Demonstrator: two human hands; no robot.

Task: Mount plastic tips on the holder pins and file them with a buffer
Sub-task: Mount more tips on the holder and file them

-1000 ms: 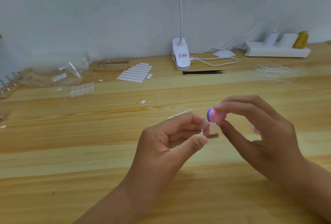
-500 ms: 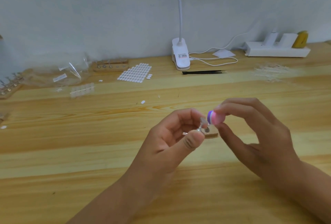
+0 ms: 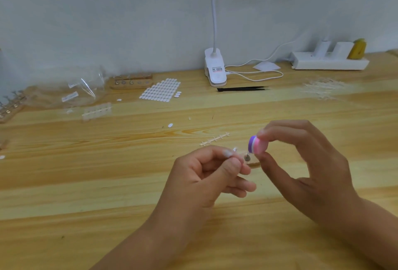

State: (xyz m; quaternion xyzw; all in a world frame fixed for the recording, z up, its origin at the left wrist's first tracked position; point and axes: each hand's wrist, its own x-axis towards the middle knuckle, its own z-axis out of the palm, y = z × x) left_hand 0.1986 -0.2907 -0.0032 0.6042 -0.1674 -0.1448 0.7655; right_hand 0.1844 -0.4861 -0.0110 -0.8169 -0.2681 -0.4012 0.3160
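The left hand (image 3: 206, 174) pinches the holder pin (image 3: 246, 158); the right hand (image 3: 308, 168), gripping the buffer (image 3: 257, 145) at the pin's 2 o'clock, should stroke lightly.

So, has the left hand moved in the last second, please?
Yes: the left hand sank slightly toward the camera, uncovering the white strip.

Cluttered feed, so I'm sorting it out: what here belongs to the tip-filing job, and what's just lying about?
In the job: left hand pinching the holder pin; right hand holding the pink-purple buffer; wooden pin block.
Lying about: clip lamp; black tweezers; power strip; plastic bag.
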